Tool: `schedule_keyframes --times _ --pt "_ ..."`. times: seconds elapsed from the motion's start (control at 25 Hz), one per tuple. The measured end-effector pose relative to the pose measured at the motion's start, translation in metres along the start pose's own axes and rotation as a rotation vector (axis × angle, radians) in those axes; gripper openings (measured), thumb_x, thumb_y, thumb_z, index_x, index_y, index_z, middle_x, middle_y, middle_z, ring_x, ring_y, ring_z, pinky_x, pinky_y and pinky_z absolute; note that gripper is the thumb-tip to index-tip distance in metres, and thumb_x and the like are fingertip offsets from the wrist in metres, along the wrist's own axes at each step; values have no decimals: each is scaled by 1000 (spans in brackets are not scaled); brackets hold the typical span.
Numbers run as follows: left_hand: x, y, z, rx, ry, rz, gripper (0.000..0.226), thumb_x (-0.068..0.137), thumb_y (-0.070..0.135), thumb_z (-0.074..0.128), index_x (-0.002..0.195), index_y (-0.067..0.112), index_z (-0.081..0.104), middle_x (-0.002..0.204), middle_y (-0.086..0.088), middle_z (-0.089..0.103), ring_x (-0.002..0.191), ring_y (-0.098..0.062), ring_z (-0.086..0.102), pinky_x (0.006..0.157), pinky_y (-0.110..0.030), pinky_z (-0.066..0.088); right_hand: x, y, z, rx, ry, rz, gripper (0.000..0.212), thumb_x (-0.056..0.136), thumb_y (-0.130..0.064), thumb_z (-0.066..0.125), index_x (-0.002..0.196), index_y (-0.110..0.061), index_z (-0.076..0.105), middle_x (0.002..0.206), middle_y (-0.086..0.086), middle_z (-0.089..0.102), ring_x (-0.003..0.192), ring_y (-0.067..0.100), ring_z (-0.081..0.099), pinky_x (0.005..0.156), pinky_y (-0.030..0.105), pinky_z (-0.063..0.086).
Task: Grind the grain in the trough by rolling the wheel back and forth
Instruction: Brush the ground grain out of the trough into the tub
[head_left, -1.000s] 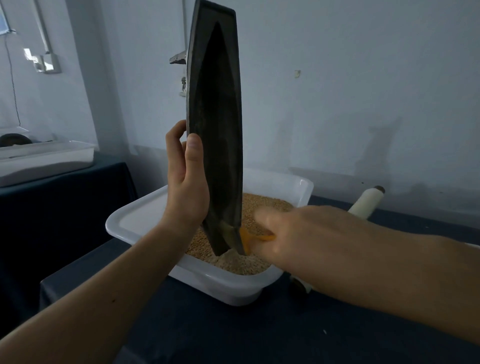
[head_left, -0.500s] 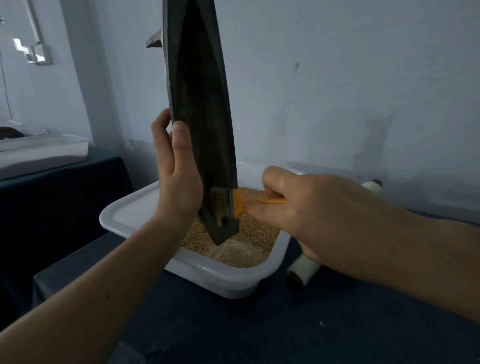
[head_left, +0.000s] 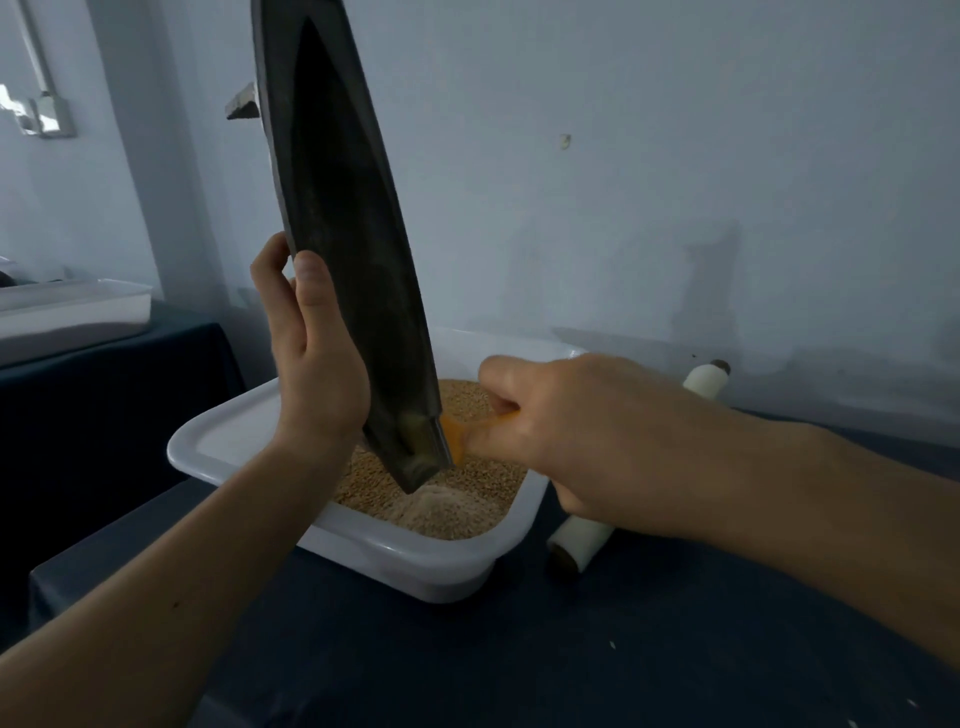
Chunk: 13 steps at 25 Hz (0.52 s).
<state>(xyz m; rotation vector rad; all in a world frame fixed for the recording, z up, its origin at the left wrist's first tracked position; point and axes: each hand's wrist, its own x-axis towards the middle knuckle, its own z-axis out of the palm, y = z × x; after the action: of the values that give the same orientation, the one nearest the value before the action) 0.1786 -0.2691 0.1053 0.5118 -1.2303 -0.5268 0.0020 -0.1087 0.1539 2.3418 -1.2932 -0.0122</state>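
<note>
Trough (head_left: 343, 260) is up on end, not lying on the counter (head_left: 519, 665), so I'd guess the rolling part is over and you're on cleanup. Your left grip (head_left: 317, 374) is wrapped round its edge in the lower half, thumb on the rim facing you; the pointed low end hangs just below that grip, over the white tray (head_left: 415, 561). Your right grip (head_left: 587, 436) is clenched on a little orange brush (head_left: 457, 434), bristles pressed into the channel right at that low end. Directly under the tip there's a pale floury heap (head_left: 441, 506) sitting among whole grain (head_left: 483, 478) in the tray, so some ground stuff looks to be out already. The channel above your left grip looks mostly bare, though it's dark and I can't swear nothing clings there. What's left, I reckon: finish sweeping the tip, then set the trough down.

Around you: a white roller handle (head_left: 576, 540) with dark ends lies on the counter behind and under your right grip, mostly hidden by it; I can't see the wheel itself, so can't tell if it's on that handle; mind your right wrist doesn't knock it. Far out past your left grip there's a second white tray (head_left: 72, 312) on another dark-draped table, well apart.
</note>
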Motion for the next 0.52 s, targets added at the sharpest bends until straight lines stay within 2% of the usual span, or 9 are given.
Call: schedule_keyframes --times 0.04,0.12,0.24,0.32,0.4,0.48,0.52 --pt "1 -1 0 1 14 -5 44 104 56 33 136 26 42 108 28 58 108 -2 58 89 -22 49 -1 -2 -1 -42 7 -14 43 81 0 62 113 -28 68 97 -6 33 64 9 42 51 26 44" --pt "1 -1 -2 3 46 -26 45 104 55 33 135 25 42 110 23 57 109 -4 57 92 -24 49 -12 0 -6 -43 92 14 50 83 2 60 120 -30 69 96 -5 39 62 7 41 52 25 44" --pt "8 -1 -6 -27 112 -100 42 102 57 32 129 28 47 114 12 56 112 -6 57 99 -27 48 -58 23 -10 173 474 207 59 89 6 60 134 -31 69 90 -2 52 59 8 46 53 26 45" --pt "17 1 -5 -123 166 -247 36 99 62 35 120 37 51 120 8 59 116 -15 59 101 -39 50 -103 35 -1 262 632 368 52 100 -5 59 137 -41 64 88 -8 55 61 10 57 58 25 47" --pt "22 12 1 -265 193 -476 42 90 68 46 120 39 54 121 6 65 111 -20 66 87 -47 57 -162 41 17 373 638 601 43 103 -27 58 139 -49 59 85 -7 59 61 11 64 61 22 50" --pt "24 25 10 -333 225 -622 46 84 61 61 121 34 59 110 5 73 95 -22 74 69 -46 59 -227 48 40 521 563 896 36 104 -50 52 139 -52 56 72 -3 62 56 12 65 59 32 56" --pt "25 32 14 -333 217 -654 42 83 52 66 119 30 62 103 4 76 87 -23 75 65 -47 60 -259 59 57 565 539 1016 35 104 -54 49 139 -53 56 64 1 61 51 14 62 52 37 57"
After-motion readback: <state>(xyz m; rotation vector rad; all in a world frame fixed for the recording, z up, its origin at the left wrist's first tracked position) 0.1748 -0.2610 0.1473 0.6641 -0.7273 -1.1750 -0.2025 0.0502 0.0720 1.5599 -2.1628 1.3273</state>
